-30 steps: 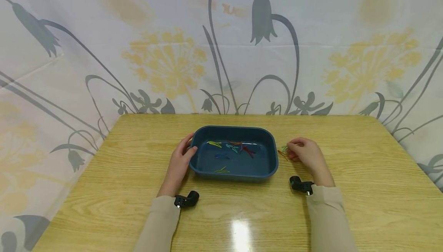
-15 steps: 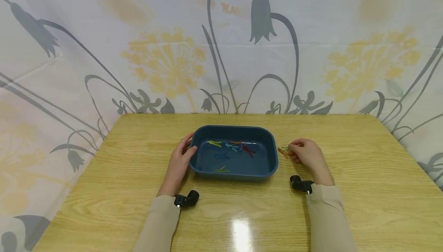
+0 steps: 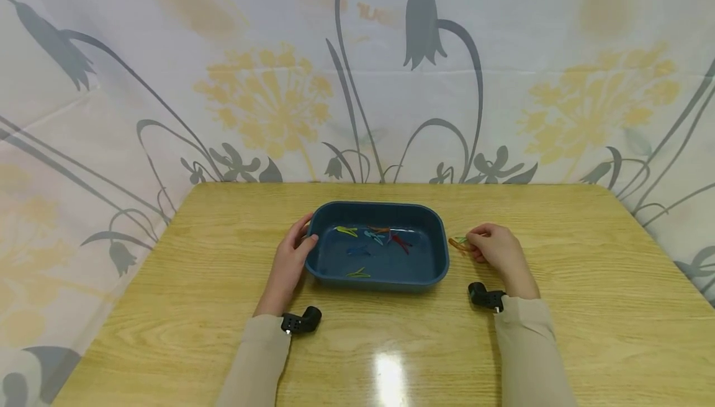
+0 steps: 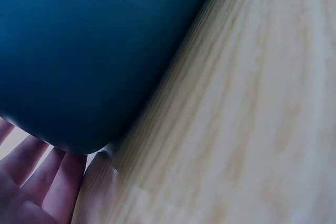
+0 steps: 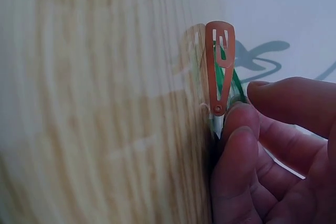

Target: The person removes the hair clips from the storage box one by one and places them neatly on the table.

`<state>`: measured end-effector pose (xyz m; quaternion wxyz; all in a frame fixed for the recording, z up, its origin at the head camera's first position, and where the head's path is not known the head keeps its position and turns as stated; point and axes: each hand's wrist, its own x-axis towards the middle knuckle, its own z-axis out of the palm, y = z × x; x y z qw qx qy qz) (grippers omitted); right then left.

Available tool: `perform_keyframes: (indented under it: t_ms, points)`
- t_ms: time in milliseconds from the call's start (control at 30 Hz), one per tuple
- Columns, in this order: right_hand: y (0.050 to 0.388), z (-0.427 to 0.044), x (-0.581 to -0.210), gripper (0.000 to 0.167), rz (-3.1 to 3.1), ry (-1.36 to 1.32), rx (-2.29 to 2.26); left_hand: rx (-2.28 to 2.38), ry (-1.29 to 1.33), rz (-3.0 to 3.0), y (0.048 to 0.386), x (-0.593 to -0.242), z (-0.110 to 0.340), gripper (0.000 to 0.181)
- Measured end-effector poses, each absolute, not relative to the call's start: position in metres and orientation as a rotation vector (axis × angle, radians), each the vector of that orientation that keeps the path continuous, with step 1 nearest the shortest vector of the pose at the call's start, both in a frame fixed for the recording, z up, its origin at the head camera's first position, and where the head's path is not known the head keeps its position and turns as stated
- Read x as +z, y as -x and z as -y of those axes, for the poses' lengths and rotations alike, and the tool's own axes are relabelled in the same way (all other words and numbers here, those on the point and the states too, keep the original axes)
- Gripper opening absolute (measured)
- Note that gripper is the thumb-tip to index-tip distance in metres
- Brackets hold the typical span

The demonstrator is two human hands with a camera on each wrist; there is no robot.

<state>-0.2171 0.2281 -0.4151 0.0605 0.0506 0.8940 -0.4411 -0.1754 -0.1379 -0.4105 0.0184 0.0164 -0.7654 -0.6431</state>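
Observation:
At the left end of the blue basin, my left hand holds the wall, thumb at the rim and fingers along the outside. The left wrist view shows those fingers against the basin. Just right of the basin, my right hand pinches a green hair clip. An orange hair clip lies beside it, close to the fingertips. In the right wrist view the orange clip partly covers the green clip; whether the right hand touches the orange one is unclear.
Inside the basin lie several loose clips, among them a yellow one, a red one, a light blue one and a dark blue one. Patterned cloth hangs behind the wooden table.
The orange clip beside the right fingertips has turned slightly and shows more of its face. My right hand has shifted very little; the left hand and basin have stayed in place.

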Motion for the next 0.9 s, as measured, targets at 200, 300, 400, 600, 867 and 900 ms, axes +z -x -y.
perform_keyframes:
  t_ms: [200, 300, 400, 600, 867, 900]
  points:
    - [0.217, -0.228, -0.414, 0.031, -2.712, -0.166, -1.325, -1.983, -0.053, 2.376, 0.184, -0.427, 0.144, 0.041]
    - [0.217, -0.228, -0.414, 0.032, -2.706, -0.162, -1.324, -1.965, -0.036, 2.372, 0.186, -0.434, 0.145, 0.041]
    - [0.217, -0.228, -0.414, 0.033, -2.704, -0.152, -1.327, -1.964, -0.03, 2.369, 0.185, -0.431, 0.144, 0.041]
    - [0.217, -0.228, -0.413, 0.036, -2.704, -0.125, -1.335, -1.99, -0.054, 2.383, 0.173, -0.409, 0.137, 0.043]
    - [0.216, -0.227, -0.405, 0.039, -2.72, -0.054, -1.335, -2.006, -0.057, 2.384, 0.173, -0.408, 0.137, 0.044]
    - [0.216, -0.226, -0.404, 0.04, -2.724, -0.036, -1.337, -2.004, -0.06, 2.384, 0.173, -0.408, 0.137, 0.044]
